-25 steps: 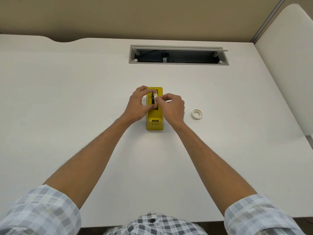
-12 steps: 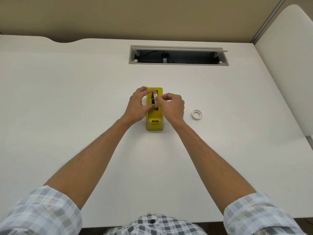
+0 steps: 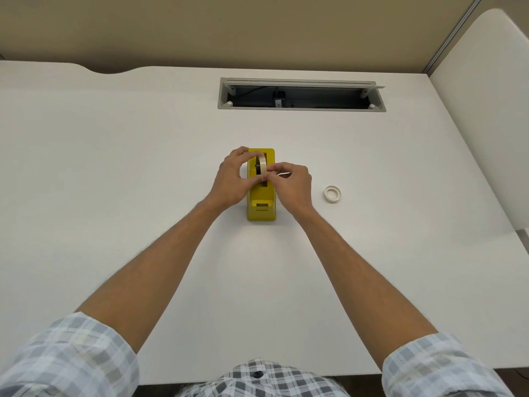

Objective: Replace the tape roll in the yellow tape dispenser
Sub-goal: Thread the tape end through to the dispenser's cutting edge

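The yellow tape dispenser (image 3: pixel 261 206) stands on the white desk (image 3: pixel 114 167), its cutter end toward me. A cream tape roll (image 3: pixel 262 164) stands on edge over the dispenser's slot. My left hand (image 3: pixel 233 179) grips the roll from the left, forefinger over its top and thumb below. My right hand (image 3: pixel 289 183) pinches the roll's near edge with thumb and forefinger; whether it holds a loose tape end is too small to tell. A small white tape ring (image 3: pixel 332 193) lies flat on the desk to the right of my right hand.
A long grey cable hatch (image 3: pixel 300 94) is sunk into the desk behind the dispenser, its lid open. A white panel (image 3: pixel 486 110) rises along the right side. A beige wall stands behind the desk.
Both hands stay at the tape roll over the dispenser; the right fingertips have shifted slightly along the roll's near edge. The white ring has not moved.
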Action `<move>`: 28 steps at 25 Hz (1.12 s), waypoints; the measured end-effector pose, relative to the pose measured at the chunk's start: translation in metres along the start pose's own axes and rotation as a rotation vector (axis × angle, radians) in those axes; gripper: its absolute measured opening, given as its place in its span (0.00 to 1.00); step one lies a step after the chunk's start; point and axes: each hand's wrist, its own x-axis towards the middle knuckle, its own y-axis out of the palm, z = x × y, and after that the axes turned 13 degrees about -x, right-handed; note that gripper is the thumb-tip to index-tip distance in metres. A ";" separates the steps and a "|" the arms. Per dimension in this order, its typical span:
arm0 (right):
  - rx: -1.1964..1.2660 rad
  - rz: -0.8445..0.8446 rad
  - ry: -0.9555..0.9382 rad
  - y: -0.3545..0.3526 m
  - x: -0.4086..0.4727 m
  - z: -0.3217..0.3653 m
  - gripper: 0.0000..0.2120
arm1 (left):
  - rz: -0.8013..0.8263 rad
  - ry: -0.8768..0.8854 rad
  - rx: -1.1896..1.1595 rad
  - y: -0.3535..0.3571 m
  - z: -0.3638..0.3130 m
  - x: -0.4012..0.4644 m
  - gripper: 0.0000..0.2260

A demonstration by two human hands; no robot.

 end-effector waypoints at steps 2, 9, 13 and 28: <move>-0.005 -0.008 -0.003 0.001 0.000 -0.001 0.05 | -0.002 -0.011 0.000 0.001 0.001 0.000 0.23; -0.052 -0.038 0.037 0.001 0.004 0.011 0.03 | -0.038 0.024 -0.031 0.004 -0.002 -0.002 0.23; -0.067 -0.033 0.025 0.001 0.005 0.012 0.05 | -0.026 0.009 -0.017 0.003 -0.003 0.000 0.23; -0.003 -0.036 0.032 0.002 0.000 0.010 0.05 | -0.020 -0.044 0.016 -0.001 -0.002 0.001 0.25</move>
